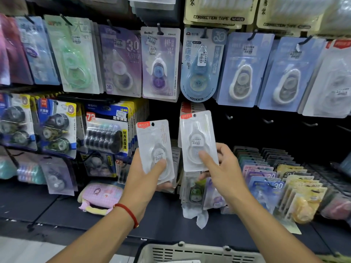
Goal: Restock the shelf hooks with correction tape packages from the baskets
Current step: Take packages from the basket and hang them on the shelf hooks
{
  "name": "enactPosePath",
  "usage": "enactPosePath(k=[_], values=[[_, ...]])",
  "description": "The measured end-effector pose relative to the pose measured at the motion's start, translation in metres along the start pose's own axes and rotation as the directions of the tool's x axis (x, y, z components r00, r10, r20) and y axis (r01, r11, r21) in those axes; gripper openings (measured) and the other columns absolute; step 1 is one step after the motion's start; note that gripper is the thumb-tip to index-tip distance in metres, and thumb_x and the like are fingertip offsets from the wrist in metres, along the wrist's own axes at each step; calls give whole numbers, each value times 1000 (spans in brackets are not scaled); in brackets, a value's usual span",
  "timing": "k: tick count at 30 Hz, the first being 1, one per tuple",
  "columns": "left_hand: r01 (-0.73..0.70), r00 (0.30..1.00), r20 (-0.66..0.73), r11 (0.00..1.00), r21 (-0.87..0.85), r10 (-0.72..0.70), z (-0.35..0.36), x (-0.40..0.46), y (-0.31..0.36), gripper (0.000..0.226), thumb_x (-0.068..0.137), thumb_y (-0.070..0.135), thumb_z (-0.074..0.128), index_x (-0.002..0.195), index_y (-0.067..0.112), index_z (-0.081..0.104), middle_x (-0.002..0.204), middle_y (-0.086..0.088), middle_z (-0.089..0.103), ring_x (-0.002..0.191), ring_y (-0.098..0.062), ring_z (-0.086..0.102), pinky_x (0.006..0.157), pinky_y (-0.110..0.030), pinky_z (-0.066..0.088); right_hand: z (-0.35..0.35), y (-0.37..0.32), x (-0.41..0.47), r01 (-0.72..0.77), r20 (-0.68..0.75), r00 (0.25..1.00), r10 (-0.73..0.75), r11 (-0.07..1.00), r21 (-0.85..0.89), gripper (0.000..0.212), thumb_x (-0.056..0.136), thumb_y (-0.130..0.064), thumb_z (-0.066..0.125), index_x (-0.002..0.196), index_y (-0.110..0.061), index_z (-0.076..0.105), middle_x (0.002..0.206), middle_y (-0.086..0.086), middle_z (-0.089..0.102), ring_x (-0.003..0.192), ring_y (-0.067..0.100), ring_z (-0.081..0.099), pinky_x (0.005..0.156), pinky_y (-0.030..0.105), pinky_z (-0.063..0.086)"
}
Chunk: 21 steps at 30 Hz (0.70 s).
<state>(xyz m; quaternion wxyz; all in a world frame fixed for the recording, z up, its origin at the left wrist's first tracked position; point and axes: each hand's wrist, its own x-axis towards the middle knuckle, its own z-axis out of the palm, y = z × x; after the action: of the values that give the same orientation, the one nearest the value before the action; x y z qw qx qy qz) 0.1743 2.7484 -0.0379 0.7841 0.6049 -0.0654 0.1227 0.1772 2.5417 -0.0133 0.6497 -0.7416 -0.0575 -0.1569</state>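
Hands hold one white correction tape package each: left hand (144, 179) grips the left package (154, 150), right hand (222, 168) pinches the right package (197, 141), fingers curled, near empty hooks (267, 121).

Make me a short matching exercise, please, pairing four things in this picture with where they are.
Things:
1. left hand
2. right hand
3. basket
4. bare hooks

Places:
A. bottom edge, below the arms
B. dark gap right of the held packs
C. gripping the white package with the red tab
D. gripping the white package in front of a hanging stack

Pairs: 1-C, 2-D, 3-A, 4-B
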Motion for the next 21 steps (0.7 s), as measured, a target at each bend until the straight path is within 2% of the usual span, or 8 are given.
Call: enactPosePath(k=[5, 8, 11, 12, 14, 16, 18, 21], values=[[9, 1000, -20, 1000, -23, -9, -1, 3, 1, 51, 86, 13, 73, 121, 48, 63, 115, 11, 74, 98, -18, 77, 61, -43, 63, 2, -4, 0, 30, 1, 1000, -30, 998, 49, 30, 96, -41, 72, 121, -28, 63, 106, -12, 78, 78, 18, 79, 67, 40, 66], [10, 1000, -30, 1000, -18, -10, -1, 4, 2, 50, 77, 19, 71, 111, 55, 63, 110, 17, 73, 96, -17, 77, 60, -43, 63, 3, -4, 0, 51, -36, 998, -48, 996, 77, 35, 93, -45, 74, 122, -28, 64, 105, -10, 79, 80, 18, 80, 69, 35, 66], [4, 1000, -31, 1000, -22, -5, -1, 4, 3, 46, 80, 17, 72, 101, 57, 62, 106, 20, 73, 92, -14, 78, 58, -40, 63, 4, 0, 2, 0, -15, 1000, 1, 999, 35, 39, 96, -48, 71, 129, -30, 61, 112, -10, 78, 85, 16, 80, 78, 37, 65], [-1, 999, -34, 1000, -17, 0, -1, 4, 3, 47, 85, 13, 72, 103, 55, 61, 106, 19, 73, 91, -14, 78, 57, -39, 63, 4, 2, 2, -62, 6, 998, 62, 998, -12, 44, 98, -50, 68, 135, -29, 57, 119, -9, 76, 89, 16, 80, 83, 40, 63], [-3, 999, -37, 1000, 0, 3, 1, 2, 4, 48, 94, 2, 67, 113, 45, 57, 109, 17, 72, 91, -14, 78, 57, -39, 63, 2, 6, 2, -189, 20, 979, 204, 937, -294, 61, 101, -54, 59, 152, -25, 42, 137, -6, 66, 107, 19, 74, 96, 42, 56], [22, 1000, -9, 1000, 8, -22, 3, -1, 3, 45, 97, -3, 64, 118, 35, 55, 110, 13, 73, 94, -18, 78, 60, -42, 64, 3, 10, 0, -203, 51, 964, 260, 847, -491, 59, 102, -55, 54, 151, -23, 44, 138, -5, 61, 119, 18, 65, 103, 42, 51], [59, 996, 60, 998, 7, -60, 5, -4, 2, 39, 98, -3, 65, 120, 28, 57, 115, 5, 75, 98, -23, 78, 66, -44, 65, 6, 8, -4, -155, 143, 964, 226, 908, -388, 40, 102, -50, 58, 133, -25, 63, 125, -10, 68, 115, 10, 65, 104, 43, 54], [66, 985, 153, 996, 64, -75, 10, -9, 1, 40, 98, 5, 71, 128, 27, 57, 116, -3, 78, 99, -27, 79, 74, -48, 67, 14, 0, -9, -90, 275, 952, 131, 983, -158, 21, 100, -42, 67, 112, -25, 72, 106, -11, 76, 104, 8, 71, 95, 43, 61]])
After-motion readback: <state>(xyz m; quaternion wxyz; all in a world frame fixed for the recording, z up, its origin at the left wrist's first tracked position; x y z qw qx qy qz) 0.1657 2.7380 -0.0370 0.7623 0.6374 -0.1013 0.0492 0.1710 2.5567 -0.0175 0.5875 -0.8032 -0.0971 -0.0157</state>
